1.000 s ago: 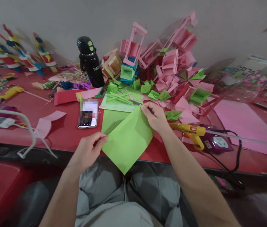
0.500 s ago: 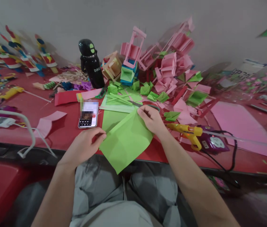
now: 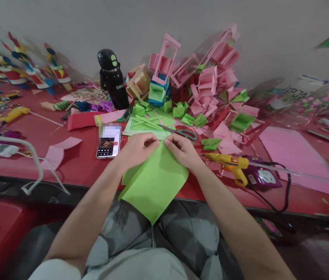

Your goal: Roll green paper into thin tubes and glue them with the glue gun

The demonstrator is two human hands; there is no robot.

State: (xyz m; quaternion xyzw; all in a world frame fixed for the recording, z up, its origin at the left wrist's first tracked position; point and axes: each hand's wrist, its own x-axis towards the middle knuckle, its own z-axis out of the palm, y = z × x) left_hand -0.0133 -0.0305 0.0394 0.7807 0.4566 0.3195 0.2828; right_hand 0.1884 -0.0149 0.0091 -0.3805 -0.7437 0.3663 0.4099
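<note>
A sheet of green paper (image 3: 155,181) hangs over the table's front edge, its lower corner above my lap. My left hand (image 3: 141,147) pinches its top edge between thumb and fingers. Close beside it, my right hand (image 3: 180,149) pinches the same edge near the upper corner. More green paper (image 3: 127,175) lies underneath, partly hidden by the held sheet and my left hand. Just beyond my right hand lie scissors (image 3: 186,133) with dark handles, by cut green strips (image 3: 145,122). A phone (image 3: 108,142) with a lit screen rests left of my left hand.
Behind stand a black bottle (image 3: 114,83) and a heap of pink folded-paper pieces (image 3: 208,79). To the right are a yellow glue gun (image 3: 234,165), a purple box (image 3: 261,174) with a cable, and pink paper (image 3: 292,155). A white bent tube (image 3: 34,157) crosses the left.
My left hand has moved from the sheet's left side up and right along its edge, close to my right hand. The sheet has turned slightly, its lower corner shifting down and right.
</note>
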